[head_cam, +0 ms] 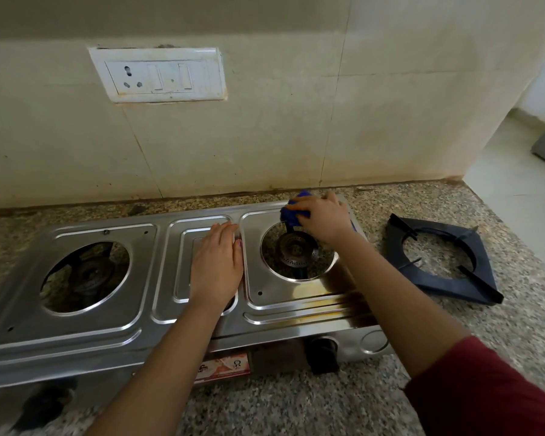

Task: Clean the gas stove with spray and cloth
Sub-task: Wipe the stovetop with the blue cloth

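Note:
A steel two-burner gas stove [114, 313] lies on a speckled granite counter [296, 407]. Both pan supports are off, so the left burner [88, 275] and right burner [296, 250] show through round openings. My right hand [323, 217] grips a blue cloth [291, 212] against the stove's back right area, just behind the right burner opening. My left hand [216, 265] rests flat, fingers straight, on the stove's middle panel. No spray bottle is in view.
A black pan support [444, 259] lies on the counter right of the stove. A black knob [323, 354] sits on the stove front. A white socket-and-switch plate [158, 73] is on the tiled wall behind. The counter ends at the right, floor beyond.

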